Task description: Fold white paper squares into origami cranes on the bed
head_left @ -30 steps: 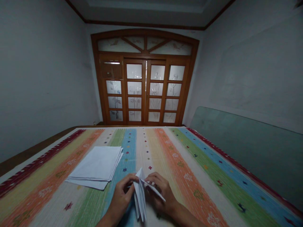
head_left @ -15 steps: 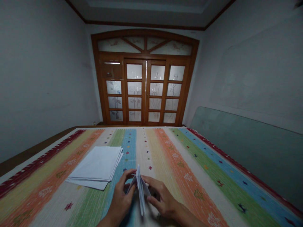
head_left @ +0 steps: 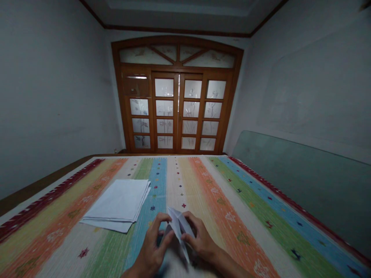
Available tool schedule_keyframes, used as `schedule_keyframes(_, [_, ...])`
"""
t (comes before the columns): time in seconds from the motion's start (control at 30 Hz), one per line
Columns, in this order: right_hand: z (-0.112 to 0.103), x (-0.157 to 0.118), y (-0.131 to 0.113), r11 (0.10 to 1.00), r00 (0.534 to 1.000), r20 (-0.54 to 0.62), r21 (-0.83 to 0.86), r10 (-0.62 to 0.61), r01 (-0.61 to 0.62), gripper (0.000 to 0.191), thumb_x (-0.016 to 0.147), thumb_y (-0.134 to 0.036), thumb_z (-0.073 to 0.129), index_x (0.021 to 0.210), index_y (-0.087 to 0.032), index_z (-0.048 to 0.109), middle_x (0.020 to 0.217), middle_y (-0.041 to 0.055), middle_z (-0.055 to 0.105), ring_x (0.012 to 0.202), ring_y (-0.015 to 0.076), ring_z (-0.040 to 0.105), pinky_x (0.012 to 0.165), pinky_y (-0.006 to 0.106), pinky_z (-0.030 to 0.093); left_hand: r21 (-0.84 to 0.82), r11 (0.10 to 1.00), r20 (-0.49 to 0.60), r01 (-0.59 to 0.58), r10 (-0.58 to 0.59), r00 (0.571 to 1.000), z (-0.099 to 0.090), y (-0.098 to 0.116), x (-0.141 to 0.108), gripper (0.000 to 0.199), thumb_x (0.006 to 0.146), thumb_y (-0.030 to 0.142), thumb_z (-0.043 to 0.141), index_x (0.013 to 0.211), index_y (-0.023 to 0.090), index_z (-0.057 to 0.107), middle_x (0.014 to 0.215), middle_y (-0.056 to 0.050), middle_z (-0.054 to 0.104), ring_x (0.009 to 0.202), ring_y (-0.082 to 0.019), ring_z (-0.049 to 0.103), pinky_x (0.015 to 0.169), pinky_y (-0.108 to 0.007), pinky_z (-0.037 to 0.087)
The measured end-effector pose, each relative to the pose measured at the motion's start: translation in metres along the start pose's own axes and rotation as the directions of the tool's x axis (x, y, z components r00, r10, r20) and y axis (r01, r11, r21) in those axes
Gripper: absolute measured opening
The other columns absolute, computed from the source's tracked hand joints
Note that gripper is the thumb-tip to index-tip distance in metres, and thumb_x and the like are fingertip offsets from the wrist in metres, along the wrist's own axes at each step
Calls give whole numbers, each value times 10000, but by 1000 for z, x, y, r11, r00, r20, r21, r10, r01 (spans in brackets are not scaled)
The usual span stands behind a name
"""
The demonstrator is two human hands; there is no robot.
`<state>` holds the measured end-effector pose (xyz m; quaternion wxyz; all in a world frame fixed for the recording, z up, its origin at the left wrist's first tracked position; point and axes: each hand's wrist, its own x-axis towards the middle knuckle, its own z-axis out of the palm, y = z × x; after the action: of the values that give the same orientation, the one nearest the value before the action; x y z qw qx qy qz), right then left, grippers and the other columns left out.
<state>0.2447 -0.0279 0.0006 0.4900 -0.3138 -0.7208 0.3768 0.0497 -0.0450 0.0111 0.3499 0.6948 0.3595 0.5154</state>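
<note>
A folded white paper (head_left: 180,231) with several layers stands on edge between my two hands, low in the middle of the view. My left hand (head_left: 155,241) pinches its left flap between thumb and fingers. On the other side, my right hand (head_left: 199,237) grips the right flap, thumb toward me and fingers behind. The paper leans, its upper end pointing away and its lower tip toward me. Parts of both flaps are hidden by the fingers. To the left lies a stack of white paper sheets (head_left: 118,202), slightly fanned and apart from my hands.
A striped, multicoloured cloth (head_left: 228,193) covers the table. Its wooden edge (head_left: 37,179) shows at left. A pale green panel (head_left: 290,170) stands along the right side. Wooden doors with glass panes (head_left: 176,108) are beyond the far edge.
The folded paper has turned from nearly upright and edge-on to a slant, and its layers have spread apart. Both hands have shifted slightly with it. The stack has not moved.
</note>
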Motion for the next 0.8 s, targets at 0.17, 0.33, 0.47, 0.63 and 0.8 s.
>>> schedule_keyframes(0.17, [0,1,1,1000,1000,6,10,18,-18,576,846,-736,578,989,-181,633,826,32,624,726,186,587,642,266,468,5,1000,-35,8,-8,999,5,-4,2,165,902,362,640,997,228,631,960,-48,647,941,-239,652,766,-300,600])
schedule_keyframes(0.33, [-1,0,6,1000,1000,-21,-1,21,-21,497,884,-666,590,979,-180,640,813,28,624,723,181,596,651,269,476,-69,992,-63,110,-114,991,5,4,6,160,874,352,645,949,210,647,939,-67,667,923,-247,650,731,-285,582])
schedule_keyframes(0.47, [-1,0,7,999,999,-27,-4,42,-42,392,927,-562,587,953,-175,646,808,22,621,711,167,580,637,256,462,-135,978,-75,157,-168,983,3,3,12,132,818,326,673,866,204,661,850,-42,677,833,-231,659,689,-265,549])
schedule_keyframes(0.63, [1,5,9,994,993,-74,55,95,-91,379,888,-547,641,874,-169,652,754,15,617,683,168,583,637,264,476,-241,952,-88,190,-217,972,1,-6,18,136,744,300,725,794,194,655,785,-15,666,774,-215,656,704,-272,526])
schedule_keyframes(0.8, [-1,10,12,988,995,-79,143,66,-54,413,827,-589,699,851,-177,694,854,68,691,824,222,662,764,322,543,-263,945,-66,192,-216,974,4,-5,17,233,718,372,775,824,200,660,808,-20,666,812,-230,663,719,-288,540])
